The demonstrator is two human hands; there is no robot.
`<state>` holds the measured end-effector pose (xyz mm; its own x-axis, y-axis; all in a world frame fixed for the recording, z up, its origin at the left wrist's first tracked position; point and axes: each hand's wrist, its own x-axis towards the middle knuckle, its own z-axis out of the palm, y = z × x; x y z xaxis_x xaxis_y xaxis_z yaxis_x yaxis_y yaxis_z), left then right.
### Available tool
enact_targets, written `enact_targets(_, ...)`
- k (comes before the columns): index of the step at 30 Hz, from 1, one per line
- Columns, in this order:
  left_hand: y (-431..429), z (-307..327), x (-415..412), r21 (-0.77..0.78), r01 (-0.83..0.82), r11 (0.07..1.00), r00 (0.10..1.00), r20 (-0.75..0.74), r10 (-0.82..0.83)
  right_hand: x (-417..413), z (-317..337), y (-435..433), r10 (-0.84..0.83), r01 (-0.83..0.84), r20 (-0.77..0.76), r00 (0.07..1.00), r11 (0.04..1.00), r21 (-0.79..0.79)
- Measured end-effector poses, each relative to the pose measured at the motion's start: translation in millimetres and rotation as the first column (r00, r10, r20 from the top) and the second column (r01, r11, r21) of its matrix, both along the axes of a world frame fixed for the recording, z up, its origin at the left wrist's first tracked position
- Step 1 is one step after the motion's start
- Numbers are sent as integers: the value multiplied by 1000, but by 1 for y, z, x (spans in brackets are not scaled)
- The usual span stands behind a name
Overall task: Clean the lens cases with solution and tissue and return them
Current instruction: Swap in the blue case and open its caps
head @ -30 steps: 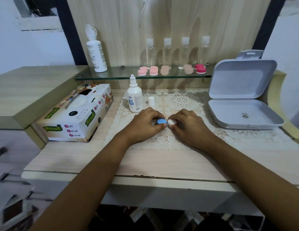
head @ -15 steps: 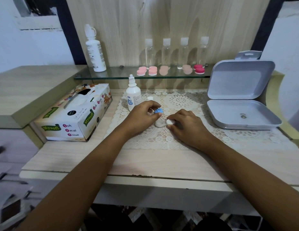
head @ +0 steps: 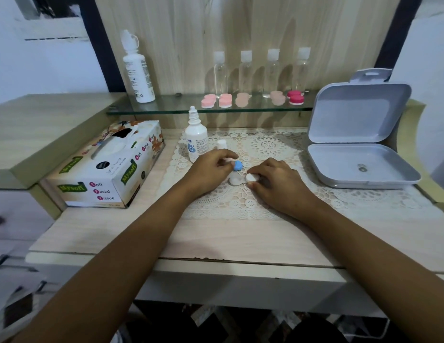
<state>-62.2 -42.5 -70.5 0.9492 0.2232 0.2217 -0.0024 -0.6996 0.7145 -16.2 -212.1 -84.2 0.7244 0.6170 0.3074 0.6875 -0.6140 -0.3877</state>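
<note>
Blue cap [head: 237,165] was pinched in the left hand [head: 211,169] fingers, white cap [head: 252,177] in the right hand [head: 278,184], clear case base [head: 235,180] lay crossways between them, closer to the right.

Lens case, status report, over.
Left hand pinches blue cap; right hand grips white cap. Lens case base on lace mat between hands, one well uncovered. Solution bottle upright close behind left hand.

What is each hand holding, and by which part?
Left hand pinches the blue cap at its edge; right hand pinches the white cap likewise.
</note>
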Motion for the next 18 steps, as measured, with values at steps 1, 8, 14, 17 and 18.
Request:
enact_targets(1, 0, 0, -3, -9, -9, 1000, 1000, 26, 9, 0, 0, 0, 2, -2, -3, 1000, 1000, 1)
enact_targets(8, -1, 5, -19, 111, -6, 994, 998, 57, 0, 0, 0, -1, 3, -3, -15, 1000, 1000, 21)
enact_targets(14, 3, 4, -22, 180, 111, 977, 992, -74, -100, -1, 1, 0, 0, 1, -32, 1000, 1000, 22)
enact_targets(17, 1, 2, -20, 201, 113, 973, 993, -59, -103, -2, 2, -1, 0, 1, -43, 999, 1000, 25)
enact_targets(18, 1, 1, -20, 203, 113, 973, 993, -55, -104, -2, 2, -1, 0, 1, -50, 999, 1000, 26)
